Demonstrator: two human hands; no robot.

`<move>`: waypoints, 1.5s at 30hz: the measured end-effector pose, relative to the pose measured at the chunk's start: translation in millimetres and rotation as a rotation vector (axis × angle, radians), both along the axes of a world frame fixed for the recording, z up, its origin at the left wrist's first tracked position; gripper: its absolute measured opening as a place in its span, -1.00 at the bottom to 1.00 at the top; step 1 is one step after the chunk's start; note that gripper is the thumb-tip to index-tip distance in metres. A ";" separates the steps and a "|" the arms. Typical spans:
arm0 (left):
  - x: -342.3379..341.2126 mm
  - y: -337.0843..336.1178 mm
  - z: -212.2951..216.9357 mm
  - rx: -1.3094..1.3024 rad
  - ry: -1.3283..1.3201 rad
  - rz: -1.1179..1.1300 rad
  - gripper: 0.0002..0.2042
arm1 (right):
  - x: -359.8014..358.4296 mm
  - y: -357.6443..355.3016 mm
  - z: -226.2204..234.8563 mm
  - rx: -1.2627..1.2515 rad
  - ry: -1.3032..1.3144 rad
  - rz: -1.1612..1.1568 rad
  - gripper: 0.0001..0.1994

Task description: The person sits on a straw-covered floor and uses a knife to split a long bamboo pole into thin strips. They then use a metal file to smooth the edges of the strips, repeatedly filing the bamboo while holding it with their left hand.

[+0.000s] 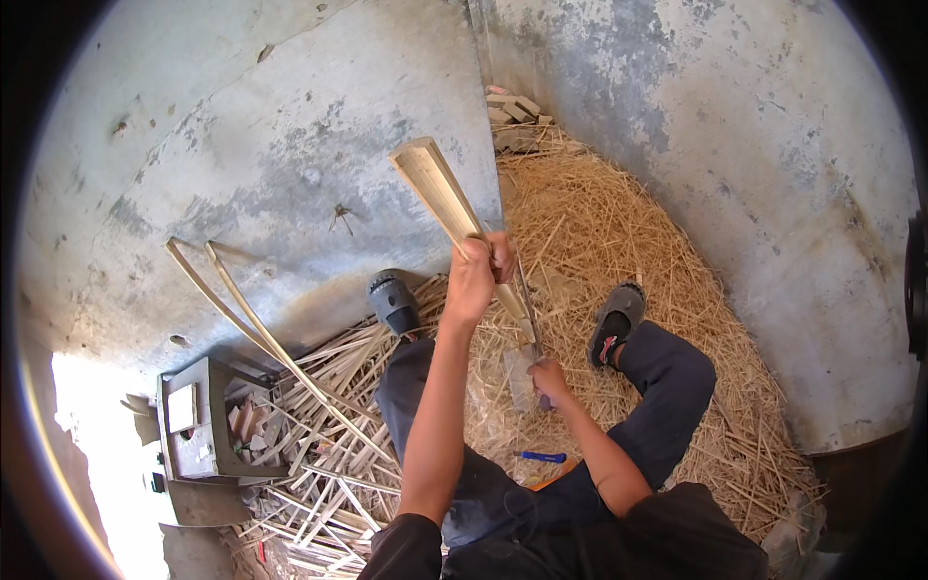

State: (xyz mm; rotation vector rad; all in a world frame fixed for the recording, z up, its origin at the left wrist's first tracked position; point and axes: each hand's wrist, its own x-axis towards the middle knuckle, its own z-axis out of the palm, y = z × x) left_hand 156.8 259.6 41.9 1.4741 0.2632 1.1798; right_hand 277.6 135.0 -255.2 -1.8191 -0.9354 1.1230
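While the left hand (478, 274) stretches forward, closed around a split bamboo slat (437, 186) that juts beyond its grip, the right hand (550, 379), nearer the body, clenches a long-bladed knife (531, 314).

One wide fisheye camera, worn on the head, looks down and forward: the left hand (471, 278) and right hand (549, 380) are near, straw (590, 227) below, walls (280, 97) farther off.

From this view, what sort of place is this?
Probably a makeshift bamboo workshop: a split bamboo length in the left hand, heaped pale shavings, and a blue utility knife.
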 end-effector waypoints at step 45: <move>-28.5 -80.3 -47.1 0.745 2.178 0.538 -0.73 | -20.9 -29.0 -18.6 -0.038 -0.339 0.031 -0.75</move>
